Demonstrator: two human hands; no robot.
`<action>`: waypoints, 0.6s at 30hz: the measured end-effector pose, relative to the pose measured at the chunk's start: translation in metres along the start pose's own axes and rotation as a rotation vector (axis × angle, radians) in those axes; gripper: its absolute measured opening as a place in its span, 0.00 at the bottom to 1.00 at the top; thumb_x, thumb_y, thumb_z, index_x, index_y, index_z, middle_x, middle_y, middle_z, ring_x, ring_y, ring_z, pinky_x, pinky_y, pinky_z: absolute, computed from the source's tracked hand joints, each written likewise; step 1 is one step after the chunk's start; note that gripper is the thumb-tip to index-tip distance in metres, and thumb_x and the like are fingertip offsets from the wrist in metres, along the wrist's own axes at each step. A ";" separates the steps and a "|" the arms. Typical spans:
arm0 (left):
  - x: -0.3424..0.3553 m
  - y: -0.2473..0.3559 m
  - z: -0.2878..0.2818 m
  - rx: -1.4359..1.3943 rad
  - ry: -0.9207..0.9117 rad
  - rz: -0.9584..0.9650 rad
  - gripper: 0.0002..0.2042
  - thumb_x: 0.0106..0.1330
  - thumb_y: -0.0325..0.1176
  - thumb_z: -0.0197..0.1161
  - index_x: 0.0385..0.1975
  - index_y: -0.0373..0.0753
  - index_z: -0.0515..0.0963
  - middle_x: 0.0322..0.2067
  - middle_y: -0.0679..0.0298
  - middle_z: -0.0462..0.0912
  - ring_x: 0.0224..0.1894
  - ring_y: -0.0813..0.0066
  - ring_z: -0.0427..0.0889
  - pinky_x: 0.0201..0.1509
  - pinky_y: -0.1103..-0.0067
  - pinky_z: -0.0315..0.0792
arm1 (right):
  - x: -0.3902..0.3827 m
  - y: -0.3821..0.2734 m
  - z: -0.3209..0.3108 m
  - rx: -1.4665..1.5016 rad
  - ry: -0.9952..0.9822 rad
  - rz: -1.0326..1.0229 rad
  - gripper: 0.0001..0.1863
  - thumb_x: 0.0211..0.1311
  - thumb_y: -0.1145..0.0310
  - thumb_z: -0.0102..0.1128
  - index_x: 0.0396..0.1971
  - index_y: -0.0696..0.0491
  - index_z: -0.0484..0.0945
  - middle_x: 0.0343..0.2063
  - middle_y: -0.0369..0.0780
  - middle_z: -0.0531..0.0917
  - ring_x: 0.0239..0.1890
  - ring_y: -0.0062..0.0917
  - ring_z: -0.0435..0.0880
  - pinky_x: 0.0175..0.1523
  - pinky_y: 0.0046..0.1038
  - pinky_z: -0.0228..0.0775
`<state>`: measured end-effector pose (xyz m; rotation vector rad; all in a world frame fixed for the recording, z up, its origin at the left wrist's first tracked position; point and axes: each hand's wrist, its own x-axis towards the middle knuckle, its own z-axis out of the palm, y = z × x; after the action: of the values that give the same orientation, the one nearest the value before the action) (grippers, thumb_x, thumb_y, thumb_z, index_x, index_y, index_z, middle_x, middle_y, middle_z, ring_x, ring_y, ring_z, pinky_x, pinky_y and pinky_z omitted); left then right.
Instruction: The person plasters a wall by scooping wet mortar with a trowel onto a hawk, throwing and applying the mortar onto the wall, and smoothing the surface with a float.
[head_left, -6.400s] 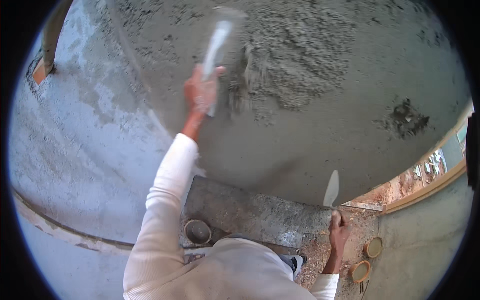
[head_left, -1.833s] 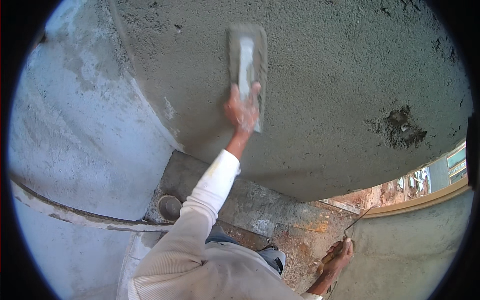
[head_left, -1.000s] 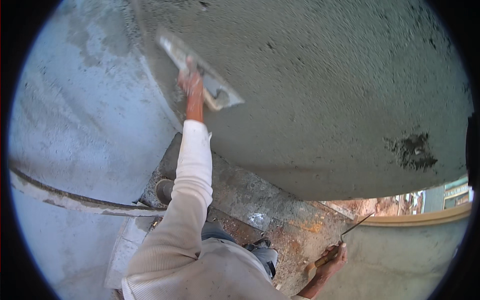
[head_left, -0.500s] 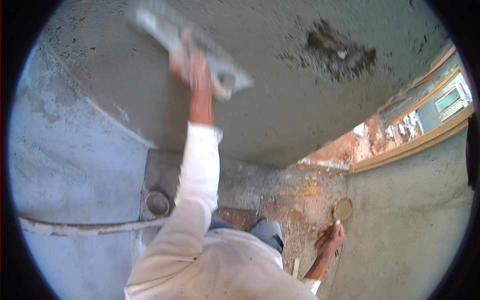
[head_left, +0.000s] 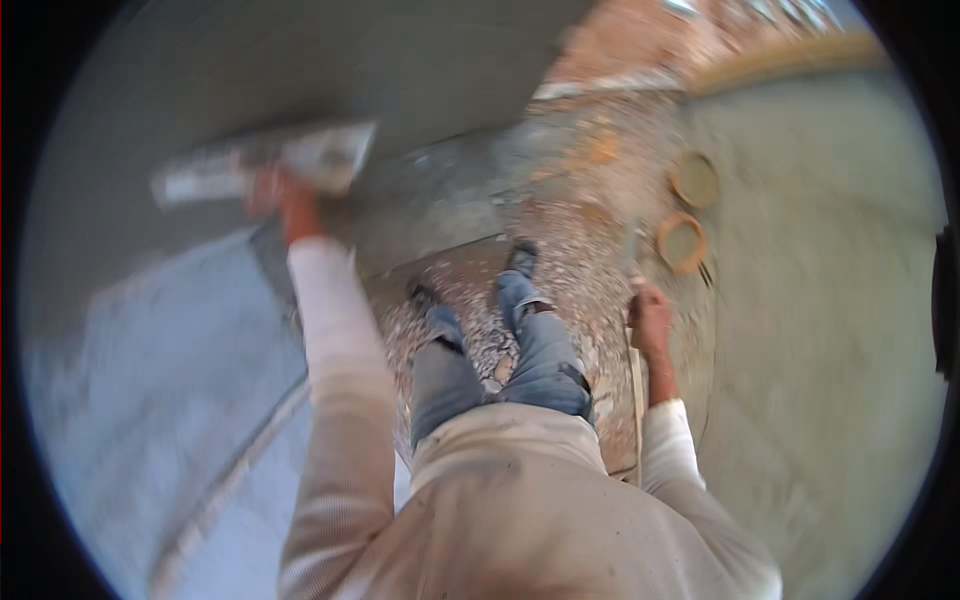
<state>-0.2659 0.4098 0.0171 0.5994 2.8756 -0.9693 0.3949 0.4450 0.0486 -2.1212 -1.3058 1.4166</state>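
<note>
- Left hand (head_left: 288,203): fingers wrapped around the grip of a long flat float (head_left: 240,168), arm reaching out to upper left.
- Float: in front of the lower part of the dark grey wall (head_left: 420,65). Contact with wall: can't tell, motion blur.
- Float long axis: mostly left-right across the view, slight tilt. Left end lower, right end higher. Roughly crosswise to the left forearm.
- Hand sits right of the float's middle, so more of it sticks out to the left.
- Right hand (head_left: 651,320): clenched around the handle of a small trowel (head_left: 630,245), well apart from the float.
- Small trowel: long axis near vertical in view, blade pointing up, away from the body. Thin and smeared; blade face angle unreadable.
- Two round bowls (head_left: 682,243) just right of the blade, one beyond the other, near the foot of the right-hand wall (head_left: 820,260).
- Pale narrow strip (head_left: 637,410) runs lengthwise beside the right forearm.
- Legs in jeans (head_left: 545,350) between the hands, over debris-strewn floor (head_left: 590,265).
</note>
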 end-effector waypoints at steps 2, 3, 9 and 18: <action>-0.083 0.021 0.052 -0.219 -0.237 0.064 0.29 0.73 0.54 0.56 0.72 0.52 0.68 0.69 0.68 0.72 0.68 0.66 0.74 0.65 0.58 0.71 | -0.009 0.094 -0.016 -0.037 0.110 0.201 0.23 0.69 0.50 0.65 0.23 0.55 0.78 0.15 0.34 0.76 0.16 0.20 0.74 0.23 0.30 0.68; -0.094 -0.001 0.103 -0.125 -0.199 0.151 0.29 0.70 0.54 0.60 0.70 0.52 0.70 0.68 0.67 0.73 0.66 0.63 0.76 0.64 0.57 0.73 | -0.028 0.106 -0.002 -0.003 0.117 0.340 0.23 0.67 0.51 0.67 0.22 0.56 0.79 0.14 0.34 0.76 0.16 0.19 0.74 0.22 0.31 0.67; -0.252 0.027 0.247 0.585 -0.183 0.926 0.29 0.71 0.42 0.59 0.74 0.57 0.65 0.70 0.62 0.70 0.59 0.67 0.81 0.51 0.70 0.81 | -0.106 0.260 -0.034 -0.235 0.128 0.658 0.15 0.58 0.61 0.70 0.28 0.59 0.84 0.20 0.43 0.83 0.19 0.29 0.83 0.25 0.36 0.75; -0.317 0.096 0.157 -1.476 -0.806 -0.386 0.19 0.71 0.45 0.68 0.46 0.35 0.71 0.22 0.70 0.70 0.19 0.84 0.68 0.20 0.83 0.63 | 0.181 0.319 -0.018 -0.657 0.042 0.062 0.15 0.56 0.58 0.61 0.37 0.51 0.87 0.31 0.51 0.86 0.35 0.49 0.85 0.43 0.46 0.78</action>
<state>0.0508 0.2774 -0.1115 -0.3984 2.0877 0.8216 0.5985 0.4163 -0.2557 -2.5802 -1.8961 1.0390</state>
